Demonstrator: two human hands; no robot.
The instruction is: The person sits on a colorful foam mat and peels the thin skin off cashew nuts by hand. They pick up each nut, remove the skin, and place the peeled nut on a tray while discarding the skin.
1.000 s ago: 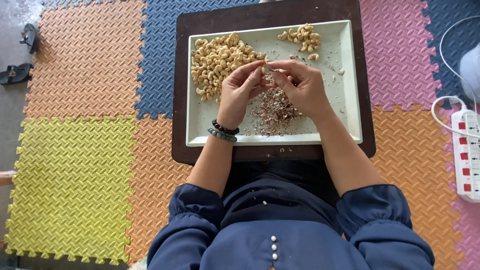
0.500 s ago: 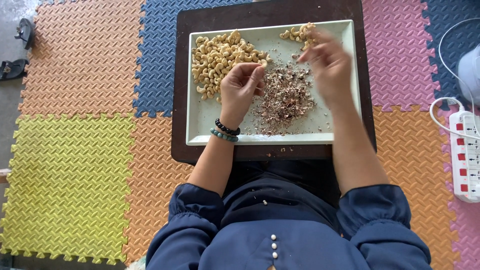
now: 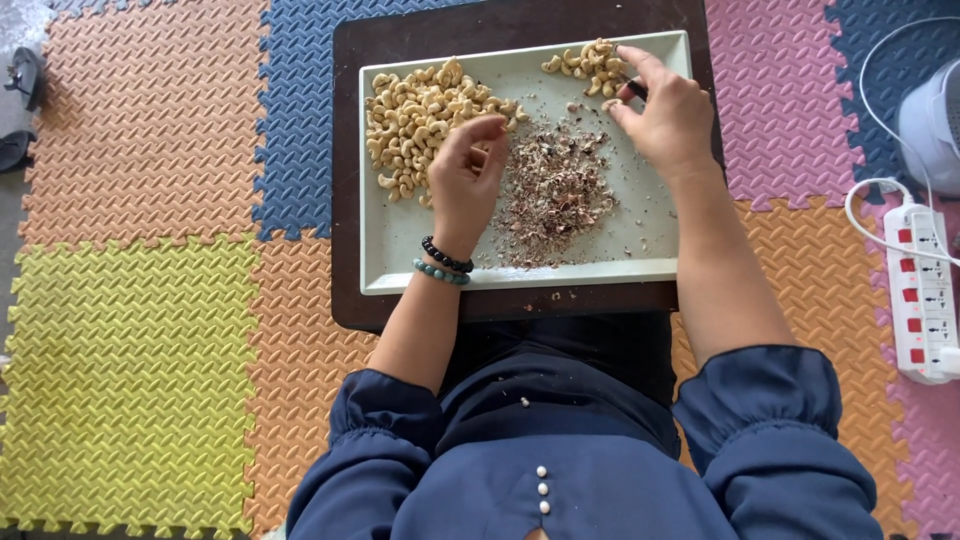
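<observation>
A pale green rectangular tray lies on a dark brown board in front of me. A big heap of cashew nuts fills its upper left, and a small heap of cashews sits at its top right. Brown skins and crumbs are piled in the middle. My left hand, with bead bracelets on the wrist, curls its fingertips at the big heap's right edge. Whether it holds a nut is hidden. My right hand rests beside the small heap, its thumb and fingers pinching a small dark thing.
Coloured foam puzzle mats cover the floor around the board. A white power strip with a cable and a white appliance lie at the right. Dark sandals sit at the far left.
My hands, joined over the skin pile a second ago, have parted. The right hand moved up and right to the small heap. The left hand stayed near the big heap.
</observation>
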